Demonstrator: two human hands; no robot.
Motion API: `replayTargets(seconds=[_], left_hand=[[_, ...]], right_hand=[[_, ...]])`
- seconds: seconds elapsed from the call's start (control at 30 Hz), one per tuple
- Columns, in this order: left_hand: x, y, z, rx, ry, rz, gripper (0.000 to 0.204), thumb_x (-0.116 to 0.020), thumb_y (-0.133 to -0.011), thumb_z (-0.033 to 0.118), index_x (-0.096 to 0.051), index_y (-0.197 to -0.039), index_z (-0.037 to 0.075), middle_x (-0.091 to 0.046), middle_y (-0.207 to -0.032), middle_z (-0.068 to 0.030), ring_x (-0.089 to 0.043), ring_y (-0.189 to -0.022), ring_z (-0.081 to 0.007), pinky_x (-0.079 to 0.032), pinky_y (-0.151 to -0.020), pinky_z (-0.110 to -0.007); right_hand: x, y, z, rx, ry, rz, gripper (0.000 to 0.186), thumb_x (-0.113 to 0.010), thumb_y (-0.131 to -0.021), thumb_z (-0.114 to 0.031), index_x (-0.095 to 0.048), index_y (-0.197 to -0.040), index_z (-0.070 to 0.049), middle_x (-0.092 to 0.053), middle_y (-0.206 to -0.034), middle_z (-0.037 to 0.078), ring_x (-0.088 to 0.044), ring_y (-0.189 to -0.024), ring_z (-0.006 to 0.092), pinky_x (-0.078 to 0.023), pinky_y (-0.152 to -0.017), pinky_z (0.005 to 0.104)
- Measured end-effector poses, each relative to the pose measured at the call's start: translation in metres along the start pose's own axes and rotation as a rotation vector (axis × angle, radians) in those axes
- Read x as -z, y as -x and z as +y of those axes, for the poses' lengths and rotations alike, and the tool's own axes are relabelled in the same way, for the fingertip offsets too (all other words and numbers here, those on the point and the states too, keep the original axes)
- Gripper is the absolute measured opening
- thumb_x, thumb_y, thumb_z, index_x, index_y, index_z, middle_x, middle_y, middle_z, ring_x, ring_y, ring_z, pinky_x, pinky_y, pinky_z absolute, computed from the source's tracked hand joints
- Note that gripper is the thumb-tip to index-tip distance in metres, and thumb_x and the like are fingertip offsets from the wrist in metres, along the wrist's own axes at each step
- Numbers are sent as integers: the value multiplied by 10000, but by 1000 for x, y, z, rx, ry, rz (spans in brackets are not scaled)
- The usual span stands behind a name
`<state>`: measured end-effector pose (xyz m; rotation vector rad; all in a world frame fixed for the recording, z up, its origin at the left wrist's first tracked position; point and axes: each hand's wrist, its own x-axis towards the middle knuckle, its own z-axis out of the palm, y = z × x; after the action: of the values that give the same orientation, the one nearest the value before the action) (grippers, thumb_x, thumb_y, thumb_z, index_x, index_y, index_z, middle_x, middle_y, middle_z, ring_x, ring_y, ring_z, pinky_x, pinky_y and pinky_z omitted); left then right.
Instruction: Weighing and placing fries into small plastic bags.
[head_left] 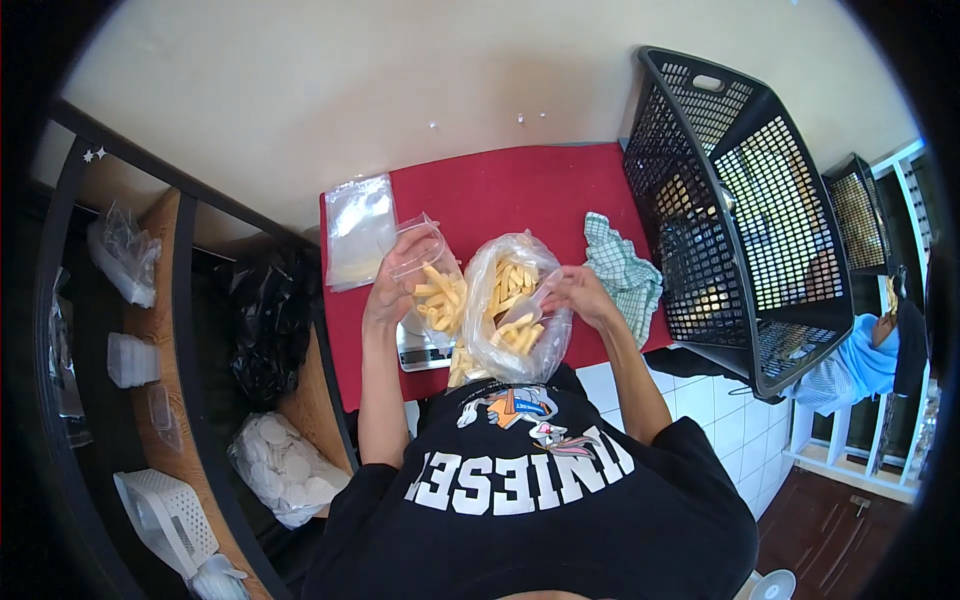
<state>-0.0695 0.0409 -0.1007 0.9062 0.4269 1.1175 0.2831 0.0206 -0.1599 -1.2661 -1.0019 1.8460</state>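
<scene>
My left hand [398,275] is closed on a small clear plastic bag [418,232], its mouth upward and yellow stick-shaped snacks [438,300] in its lower part. Below that bag, a digital scale [422,352] is partly hidden. Beside it, against my front, a large clear plastic bag [482,335] stands open, filled with more snack sticks [512,285]. My right hand [580,296] reaches over this bag's right side, fingers closed on a clear plastic scoop [540,298] that dips among the sticks.
On the red tabletop [500,185] lie a stack of clear bags [360,230] and a green checked cloth [622,270]. A tall black plastic basket [690,200] stands at the right. Shelves at the left hold a black plastic bag [268,320], a bag of white discs [280,465] and a white basket [170,515].
</scene>
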Motion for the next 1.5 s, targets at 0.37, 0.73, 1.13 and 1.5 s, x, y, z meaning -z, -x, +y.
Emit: replayTargets(seconds=[0.37, 0.73, 1.13, 1.5], left_hand=[[-6, 4, -7, 10, -91, 8, 1147, -960, -651, 501, -391, -1513, 2, -617, -1270, -116, -642, -1199, -276, -525, -1064, -438], [-22, -7, 16, -91, -361, 55, 1024, -988, -666, 234, -437, -1505, 33, -605, -1265, -108, -626, -1202, -223, -526, -1028, -364], [-104, -25, 14, -284, -1221, 335, 1002, -1027, -555, 213, -506, -1387, 14, -557, -1278, -142, -625, -1196, -285, -532, -1048, -416], [-59, -9, 9, -259, -757, 470, 906, -1011, -623, 183, -512, -1370, 63, -652, -1191, -112, -665, -1133, -247, -570, -966, -367]], right_hand=[[-14, -10, 1, -186, 67, -8, 172, -601, -998, -32, -621, -1084, 116, -708, -958, 202, -758, -799, 261, -659, -718, 340], [19, 12, -74, 44, -237, 1, 147, -613, -1027, -96, -674, -1047, 36, -735, -966, 162, -746, -826, 231, -638, -783, 358], [-83, 64, -215, 655, 150, 145, 131, -622, -1009, -32, -653, -1068, 80, -740, -1001, 177, -760, -859, 252, -652, -788, 347], [-131, 104, -212, 919, 346, 282, 180, -699, -947, 38, -674, -1119, 85, -739, -1003, 106, -721, -907, 138, -599, -801, 277]])
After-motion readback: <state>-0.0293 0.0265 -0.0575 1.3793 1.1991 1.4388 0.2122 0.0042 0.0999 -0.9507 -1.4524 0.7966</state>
